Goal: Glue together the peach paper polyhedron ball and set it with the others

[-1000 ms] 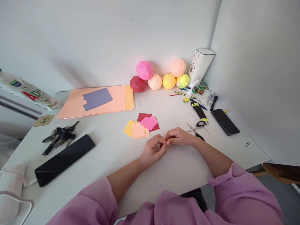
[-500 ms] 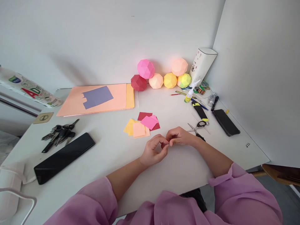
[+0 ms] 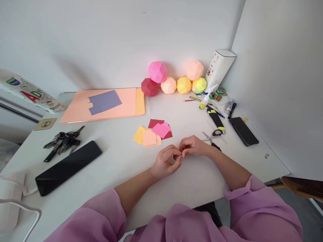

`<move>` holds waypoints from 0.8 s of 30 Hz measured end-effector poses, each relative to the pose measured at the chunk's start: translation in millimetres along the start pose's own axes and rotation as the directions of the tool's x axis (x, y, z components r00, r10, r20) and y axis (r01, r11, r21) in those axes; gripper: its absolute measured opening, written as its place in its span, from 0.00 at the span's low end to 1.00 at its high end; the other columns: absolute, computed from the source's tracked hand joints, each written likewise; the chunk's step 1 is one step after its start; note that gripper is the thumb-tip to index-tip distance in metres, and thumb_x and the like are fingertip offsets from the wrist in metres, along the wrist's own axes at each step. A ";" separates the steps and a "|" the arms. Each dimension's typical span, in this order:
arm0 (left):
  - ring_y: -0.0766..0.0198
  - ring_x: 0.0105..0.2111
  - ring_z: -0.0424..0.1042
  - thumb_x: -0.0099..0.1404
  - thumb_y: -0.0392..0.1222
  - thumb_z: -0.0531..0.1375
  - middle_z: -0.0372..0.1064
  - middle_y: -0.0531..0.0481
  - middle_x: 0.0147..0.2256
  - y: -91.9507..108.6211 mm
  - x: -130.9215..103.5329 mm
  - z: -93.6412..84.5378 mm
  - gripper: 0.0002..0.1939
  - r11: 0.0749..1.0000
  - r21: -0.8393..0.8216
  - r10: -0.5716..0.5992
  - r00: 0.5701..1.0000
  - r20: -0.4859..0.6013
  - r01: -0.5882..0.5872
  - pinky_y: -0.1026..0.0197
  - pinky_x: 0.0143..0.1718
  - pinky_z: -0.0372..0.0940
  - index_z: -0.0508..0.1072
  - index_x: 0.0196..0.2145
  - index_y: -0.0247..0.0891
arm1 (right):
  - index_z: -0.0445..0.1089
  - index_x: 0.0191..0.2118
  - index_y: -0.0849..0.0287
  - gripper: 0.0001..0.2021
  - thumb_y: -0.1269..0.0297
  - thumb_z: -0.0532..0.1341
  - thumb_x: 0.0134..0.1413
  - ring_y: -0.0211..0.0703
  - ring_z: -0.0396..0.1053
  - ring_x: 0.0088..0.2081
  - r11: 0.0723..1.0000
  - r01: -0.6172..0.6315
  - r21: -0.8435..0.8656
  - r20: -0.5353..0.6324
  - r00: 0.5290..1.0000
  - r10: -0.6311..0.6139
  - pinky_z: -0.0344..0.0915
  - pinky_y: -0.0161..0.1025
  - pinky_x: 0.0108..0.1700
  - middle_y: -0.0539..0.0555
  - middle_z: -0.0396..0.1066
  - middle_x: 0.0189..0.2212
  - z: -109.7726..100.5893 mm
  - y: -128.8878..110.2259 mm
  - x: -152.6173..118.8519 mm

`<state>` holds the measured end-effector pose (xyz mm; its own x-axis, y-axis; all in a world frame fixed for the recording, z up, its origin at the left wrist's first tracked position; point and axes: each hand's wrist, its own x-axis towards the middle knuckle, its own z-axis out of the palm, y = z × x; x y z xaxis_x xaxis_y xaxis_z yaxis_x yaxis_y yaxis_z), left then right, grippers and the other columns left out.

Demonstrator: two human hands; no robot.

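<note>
My left hand (image 3: 166, 161) and my right hand (image 3: 193, 146) meet fingertip to fingertip over the white table (image 3: 196, 181). Both are closed in a pinch, and what lies between the fingers is too small and hidden to make out. Just beyond them lies a loose pile of small paper pieces: dark red paper (image 3: 156, 123), pink paper (image 3: 159, 130), peach paper (image 3: 149, 137) and yellow paper (image 3: 138, 135). Open scissors (image 3: 212, 138) rest to the right of my right hand.
Faceted paper balls (image 3: 157, 72) are stacked along the wall. Peach sheets (image 3: 75, 107) carry a cut purple sheet (image 3: 106, 102). At right are a glue bottle (image 3: 203, 102), box cutter (image 3: 215, 119) and black phone (image 3: 243, 131); at left, keys (image 3: 64, 143) and a long black device (image 3: 68, 168).
My hands hold nearly the same pinch, with the fingertips slightly shifted. The whole view has tilted a little; nothing on the table has visibly been moved.
</note>
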<state>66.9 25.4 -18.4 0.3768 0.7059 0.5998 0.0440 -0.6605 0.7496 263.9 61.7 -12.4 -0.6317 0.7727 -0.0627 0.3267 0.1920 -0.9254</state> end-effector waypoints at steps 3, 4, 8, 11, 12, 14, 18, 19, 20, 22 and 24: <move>0.69 0.23 0.64 0.59 0.28 0.55 0.62 0.54 0.25 -0.4 -0.5 0.4 0.08 1.000 0.014 0.012 1.000 0.000 -0.012 0.66 0.24 0.62 0.66 0.31 0.40 | 0.73 0.28 0.63 0.26 0.38 0.64 0.44 0.39 0.66 0.28 1.000 -0.013 0.004 0.005 1.000 0.013 0.61 0.35 0.30 0.54 0.72 0.26 0.2 -3.8 -0.1; 0.70 0.23 0.64 0.58 0.27 0.55 0.62 0.55 0.25 -0.6 -0.8 0.5 0.08 1.000 0.019 0.012 1.000 0.001 -0.012 0.66 0.24 0.62 0.66 0.30 0.40 | 0.73 0.28 0.63 0.27 0.38 0.64 0.44 0.39 0.66 0.27 1.000 -0.014 0.005 0.007 1.000 0.014 0.61 0.35 0.29 0.54 0.71 0.26 0.3 -5.0 0.0; 0.70 0.23 0.64 0.57 0.27 0.55 0.63 0.54 0.26 -1.8 -2.1 1.1 0.09 0.999 0.035 0.003 1.000 0.004 -0.003 0.67 0.24 0.62 0.66 0.30 0.40 | 0.73 0.28 0.63 0.28 0.37 0.64 0.43 0.39 0.65 0.27 1.000 -0.010 0.003 0.005 1.000 0.010 0.61 0.35 0.29 0.54 0.71 0.26 0.6 -7.2 0.1; 0.70 0.23 0.64 0.57 0.27 0.54 0.63 0.54 0.26 -2.3 -2.0 1.4 0.09 0.999 0.040 -0.001 1.000 -0.004 0.001 0.67 0.24 0.62 0.66 0.29 0.40 | 0.73 0.28 0.63 0.28 0.37 0.65 0.41 0.39 0.66 0.27 1.000 -0.012 0.007 0.005 1.000 0.012 0.62 0.35 0.29 0.54 0.71 0.26 0.7 -6.5 0.2; 0.70 0.23 0.64 0.58 0.27 0.54 0.63 0.54 0.25 -2.2 -1.8 1.3 0.09 0.999 0.041 0.000 1.000 -0.008 0.001 0.67 0.24 0.62 0.65 0.29 0.40 | 0.74 0.28 0.63 0.28 0.37 0.65 0.41 0.39 0.66 0.27 1.000 -0.011 0.006 0.007 1.000 0.011 0.62 0.35 0.29 0.54 0.71 0.26 0.7 -6.1 0.3; 0.69 0.24 0.64 0.58 0.27 0.54 0.63 0.54 0.26 -2.0 -1.3 1.0 0.08 0.999 0.039 0.005 1.000 -0.017 -0.004 0.67 0.24 0.62 0.65 0.30 0.39 | 0.74 0.28 0.63 0.27 0.38 0.66 0.41 0.38 0.66 0.27 1.000 -0.004 0.007 0.009 1.000 0.004 0.63 0.35 0.29 0.53 0.71 0.26 0.8 -5.6 0.3; 0.69 0.25 0.66 0.59 0.28 0.55 0.64 0.53 0.27 -1.9 -1.5 1.1 0.08 0.999 0.015 0.044 0.999 -0.013 -0.044 0.66 0.25 0.65 0.67 0.33 0.39 | 0.73 0.28 0.63 0.25 0.40 0.68 0.40 0.38 0.67 0.27 1.000 0.020 0.000 0.002 1.000 -0.020 0.64 0.34 0.28 0.52 0.71 0.25 0.4 -5.4 -0.1; 0.69 0.25 0.67 0.59 0.28 0.55 0.65 0.53 0.27 -2.0 -1.8 1.3 0.08 0.998 0.008 0.057 0.998 -0.008 -0.057 0.66 0.25 0.65 0.67 0.34 0.39 | 0.73 0.28 0.63 0.25 0.41 0.68 0.40 0.37 0.67 0.27 1.000 0.028 -0.007 0.001 1.000 -0.028 0.64 0.34 0.28 0.52 0.71 0.25 0.0 -5.3 -0.4; 0.69 0.25 0.67 0.59 0.28 0.56 0.66 0.52 0.28 -2.3 -2.2 1.6 0.08 0.998 0.002 0.069 0.998 -0.001 -0.069 0.66 0.25 0.66 0.68 0.34 0.39 | 0.73 0.27 0.63 0.24 0.42 0.68 0.40 0.37 0.67 0.26 0.999 0.036 -0.016 0.001 0.999 -0.036 0.64 0.34 0.28 0.52 0.71 0.25 -0.6 -5.3 -0.6; 0.69 0.25 0.68 0.60 0.28 0.56 0.66 0.52 0.28 -2.9 -2.8 2.4 0.08 0.996 -0.006 0.088 0.996 0.012 -0.088 0.66 0.25 0.66 0.68 0.35 0.39 | 0.73 0.27 0.63 0.24 0.42 0.68 0.40 0.37 0.67 0.26 0.998 0.048 -0.031 0.003 0.999 -0.048 0.64 0.33 0.27 0.52 0.70 0.25 -1.9 -5.0 -1.2; 0.70 0.25 0.68 0.60 0.28 0.56 0.67 0.52 0.29 -3.4 -3.1 2.9 0.08 0.995 -0.011 0.098 0.995 0.023 -0.098 0.67 0.25 0.67 0.69 0.35 0.39 | 0.73 0.27 0.63 0.24 0.42 0.68 0.41 0.37 0.67 0.26 0.998 0.053 -0.043 0.007 0.999 -0.052 0.64 0.33 0.27 0.52 0.70 0.25 -3.3 -5.0 -1.5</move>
<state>68.2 24.8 -23.6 0.4006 0.6316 0.6637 -0.0028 -0.7235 0.6903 265.6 61.6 -6.5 -0.6530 0.7571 -0.0168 0.3229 0.2583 -0.9105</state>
